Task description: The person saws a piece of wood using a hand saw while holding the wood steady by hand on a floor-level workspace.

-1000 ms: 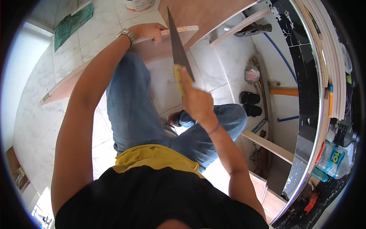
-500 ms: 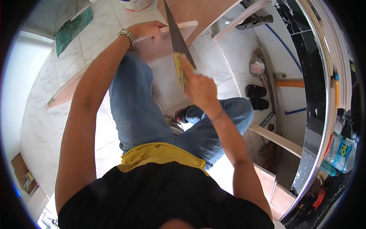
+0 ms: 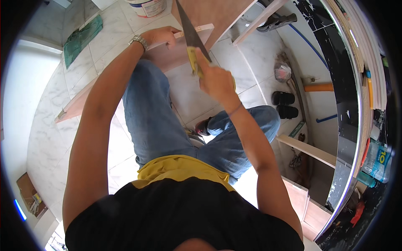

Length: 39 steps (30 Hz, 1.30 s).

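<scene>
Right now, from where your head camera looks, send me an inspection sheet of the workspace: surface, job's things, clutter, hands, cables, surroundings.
Surface: white marbled tile floor.
Job's things: handsaw crossing the edge of a wooden board in view; blade contact unclear.
Clutter: white bucket, crumpled green sheet, black slippers, clear plastic bag.
Hands: left hand curled over the board's edge; right hand gripping the saw's yellow handle.
Cables: blue line at right; cable or tube, cannot tell.
Surroundings: black-tiled counter, plastic bottle at right.
</scene>
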Tool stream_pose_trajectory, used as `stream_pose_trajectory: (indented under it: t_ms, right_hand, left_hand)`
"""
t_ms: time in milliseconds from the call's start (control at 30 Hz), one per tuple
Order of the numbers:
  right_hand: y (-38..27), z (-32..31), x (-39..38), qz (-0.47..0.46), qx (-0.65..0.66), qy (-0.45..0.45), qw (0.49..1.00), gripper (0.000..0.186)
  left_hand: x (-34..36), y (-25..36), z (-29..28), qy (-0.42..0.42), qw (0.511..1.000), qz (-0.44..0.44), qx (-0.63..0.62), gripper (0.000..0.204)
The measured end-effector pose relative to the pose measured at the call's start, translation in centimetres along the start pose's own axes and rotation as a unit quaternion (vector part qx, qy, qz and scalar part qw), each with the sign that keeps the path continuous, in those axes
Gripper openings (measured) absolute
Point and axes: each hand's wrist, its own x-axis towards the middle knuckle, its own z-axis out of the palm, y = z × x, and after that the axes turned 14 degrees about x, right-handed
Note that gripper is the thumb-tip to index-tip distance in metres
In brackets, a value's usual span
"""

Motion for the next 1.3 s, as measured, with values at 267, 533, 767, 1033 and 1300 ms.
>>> stream_pose_trajectory:
  t_ms: [267,533,767,1033,1300]
  right_hand:
    - [-0.7,-1.1,-0.8,0.057,0.037,-0.067,0.995,0.094]
    - [-3.2,-0.5,-7.9,-0.016,0.078,-0.011,0.997,0.094]
    - [-1.2,-0.3,-0.3,0.009,0.038,-0.002,0.999,0.106]
    - [-0.3,-0.1,0.7,-0.015,-0.001,0.022,1.0,0.103]
    - [-3.7,-2.3,-4.6,0.118,0.06,-0.141,0.981,0.094]
  left_hand:
    - [-0.9,1.2,-0.1,-0.016,0.999,0.026,-0.019,0.073]
    - [-0.8,-1.1,-0.3,0.005,1.0,0.023,0.015,0.069]
    - [-0.9,-0.5,-0.1,0.007,1.0,0.021,0.013,0.067]
    - [-0.8,0.9,0.2,0.012,1.0,0.012,0.003,0.075]
    - [-2.0,-0.3,-0.4,-0.016,0.999,0.006,0.04,0.079]
